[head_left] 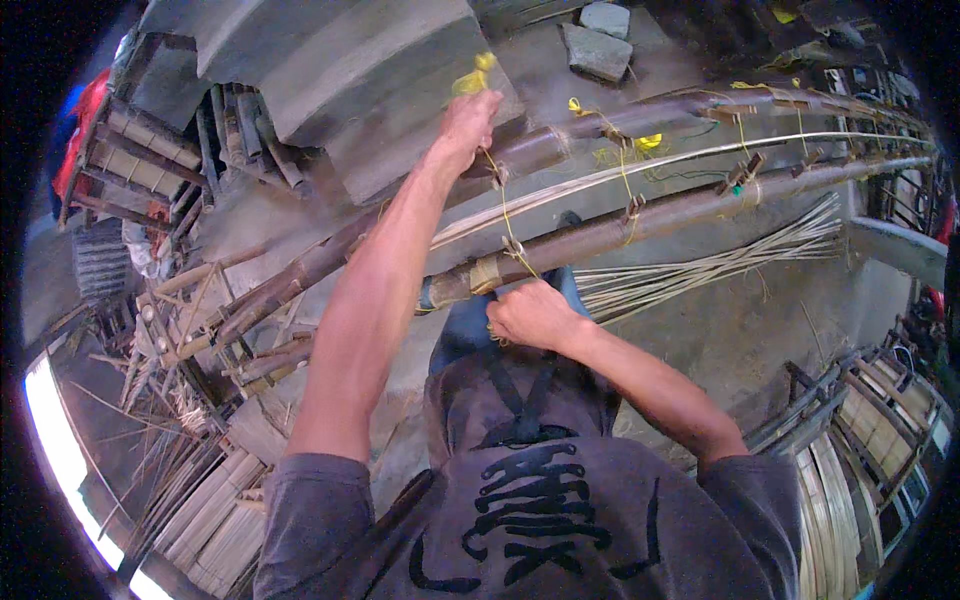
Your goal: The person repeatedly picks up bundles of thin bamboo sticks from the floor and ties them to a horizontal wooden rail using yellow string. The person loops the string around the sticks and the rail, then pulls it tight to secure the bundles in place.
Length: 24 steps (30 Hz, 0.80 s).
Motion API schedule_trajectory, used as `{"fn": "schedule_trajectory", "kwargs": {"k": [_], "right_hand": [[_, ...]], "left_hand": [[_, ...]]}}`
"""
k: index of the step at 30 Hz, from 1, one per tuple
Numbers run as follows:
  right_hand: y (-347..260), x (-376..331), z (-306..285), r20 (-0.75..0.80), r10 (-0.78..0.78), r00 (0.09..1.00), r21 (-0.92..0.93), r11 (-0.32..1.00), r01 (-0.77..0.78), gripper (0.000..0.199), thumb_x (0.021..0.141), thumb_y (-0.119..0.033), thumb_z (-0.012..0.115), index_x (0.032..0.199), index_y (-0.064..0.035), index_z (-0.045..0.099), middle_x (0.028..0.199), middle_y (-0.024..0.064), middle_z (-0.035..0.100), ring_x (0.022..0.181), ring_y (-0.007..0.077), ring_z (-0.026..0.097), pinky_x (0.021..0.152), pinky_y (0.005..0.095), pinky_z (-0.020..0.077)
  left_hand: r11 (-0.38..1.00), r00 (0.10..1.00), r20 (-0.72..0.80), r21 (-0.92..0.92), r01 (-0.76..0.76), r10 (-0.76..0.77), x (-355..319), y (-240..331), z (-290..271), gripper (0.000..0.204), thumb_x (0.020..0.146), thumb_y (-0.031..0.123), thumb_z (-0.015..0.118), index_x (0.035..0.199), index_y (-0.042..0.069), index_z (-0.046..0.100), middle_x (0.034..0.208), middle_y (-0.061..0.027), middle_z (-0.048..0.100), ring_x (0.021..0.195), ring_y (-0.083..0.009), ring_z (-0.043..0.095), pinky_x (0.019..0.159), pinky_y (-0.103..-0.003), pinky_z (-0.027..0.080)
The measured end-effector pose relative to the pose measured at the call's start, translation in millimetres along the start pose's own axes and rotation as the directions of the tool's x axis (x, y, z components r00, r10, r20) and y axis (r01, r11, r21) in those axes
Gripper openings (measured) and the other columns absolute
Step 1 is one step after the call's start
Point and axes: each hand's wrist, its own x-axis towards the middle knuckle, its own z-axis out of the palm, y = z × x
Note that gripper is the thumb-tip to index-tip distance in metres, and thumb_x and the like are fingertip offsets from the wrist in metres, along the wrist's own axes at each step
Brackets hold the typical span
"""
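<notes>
Two long dark bamboo poles, a far pole (pixel 535 151) and a near pole (pixel 585 236), run side by side in front of me. Small wooden pegs (pixel 634 208) sit on both, with yellow strings crossing between them. Pale thin strips (pixel 570 190) lie lengthwise in the gap. My left hand (pixel 468 125) reaches to the far pole, closed on yellow string, with a loose bunch of yellow string (pixel 470 82) hanging beyond it. Low by the near pole's wrapped end, my right hand (pixel 535 315) is closed on a yellow string that comes off a peg; its fingertips are partly hidden.
Concrete steps (pixel 380 80) rise behind the far pole, with stones (pixel 597 52) to their right. Long thin sticks (pixel 720 260) lie in a bundle on the floor at right. Slatted bamboo frames (pixel 145 155) stand at left, and flat slats (pixel 215 515) are stacked at lower left.
</notes>
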Motion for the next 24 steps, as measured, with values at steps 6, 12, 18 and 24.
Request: {"fn": "schedule_trajectory", "kwargs": {"k": [6,12,18,24], "right_hand": [[-67.2,-32.4,-11.7,-0.149,0.189,0.97,0.691,0.722,-0.035,0.048,0.077,-0.012,0.064,0.122,-0.0074,0.047,0.079,0.0063,0.059,0.068,0.0208,0.06,0.063,0.0331,0.0504],[-68.7,31.8,77.9,0.059,0.463,0.884,0.799,0.51,-0.32,0.022,0.083,-0.01,0.061,0.104,-0.0047,0.059,0.073,0.0032,0.057,0.071,0.0164,0.057,0.064,0.0316,0.0464],[-170.0,82.2,-143.7,-0.159,0.069,0.985,-0.135,0.987,-0.091,0.015,0.081,-0.018,0.057,0.083,-0.0043,0.064,0.077,0.0161,0.061,0.071,0.0338,0.059,0.064,0.0429,0.0463],[-94.0,235.9,-116.0,-0.245,-0.073,0.967,0.058,0.994,0.089,0.036,0.089,-0.033,0.047,0.089,0.0003,0.061,0.082,0.0183,0.063,0.081,0.0334,0.062,0.07,0.0445,0.0456]], "left_hand": [[0.702,0.892,0.06,0.595,-0.392,0.448,-16.5,-22.8,-96.1,0.038,0.086,0.038,0.052,0.092,0.003,0.065,0.076,-0.0106,0.065,0.063,-0.0164,0.062,0.06,-0.031,0.048],[0.949,0.978,0.207,0.308,-0.072,0.007,-175.6,-14.2,-163.8,0.035,0.09,0.034,0.051,0.09,0.001,0.065,0.084,-0.0142,0.068,0.08,-0.0233,0.066,0.072,-0.036,0.05],[0.824,0.856,-0.024,0.289,-0.488,0.516,-185.6,-152.3,-117.8,0.021,0.084,0.019,0.055,0.085,0.001,0.064,0.083,-0.0194,0.064,0.08,-0.0371,0.061,0.072,-0.044,0.049],[0.709,0.915,0.069,0.61,-0.354,0.397,-194.8,-109.0,-119.1,0.02,0.085,0.021,0.056,0.086,0.004,0.067,0.079,-0.0205,0.064,0.074,-0.0385,0.062,0.069,-0.048,0.049]]}}
